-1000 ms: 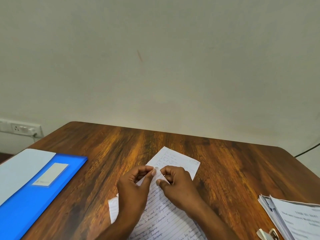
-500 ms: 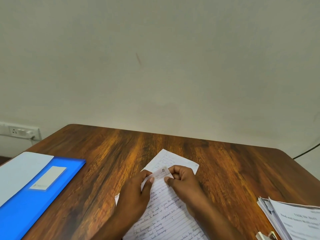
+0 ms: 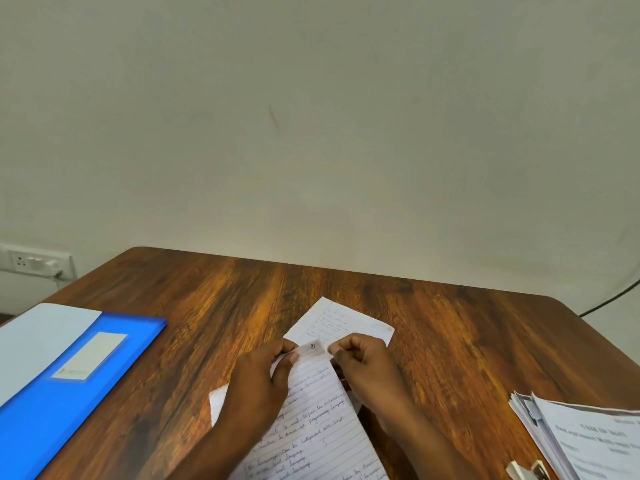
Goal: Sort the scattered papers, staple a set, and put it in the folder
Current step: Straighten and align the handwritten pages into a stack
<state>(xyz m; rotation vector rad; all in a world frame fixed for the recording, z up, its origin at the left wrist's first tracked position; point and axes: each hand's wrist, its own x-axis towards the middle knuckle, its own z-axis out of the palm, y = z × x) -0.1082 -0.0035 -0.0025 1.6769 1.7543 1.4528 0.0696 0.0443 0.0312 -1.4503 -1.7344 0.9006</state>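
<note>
While both hands work at the near middle of the wooden table [image 3: 242, 299], the left hand [image 3: 263, 382] pinches the folded top corner of the handwritten lined sheet [image 3: 318, 420] between thumb and forefinger, and the right hand [image 3: 367, 365] pinches the same fold from the other side, its remaining fingers curled in. Just beyond the fingertips, another written sheet [image 3: 332, 322] pokes out from underneath. Well off to the left of the left hand's fingers lies the blue folder [image 3: 69, 386]. Well off to the right of the right hand's fingers sits a stack of printed papers [image 3: 581, 441], with a small white object, possibly the stapler [image 3: 526, 472], just in front of it.
</note>
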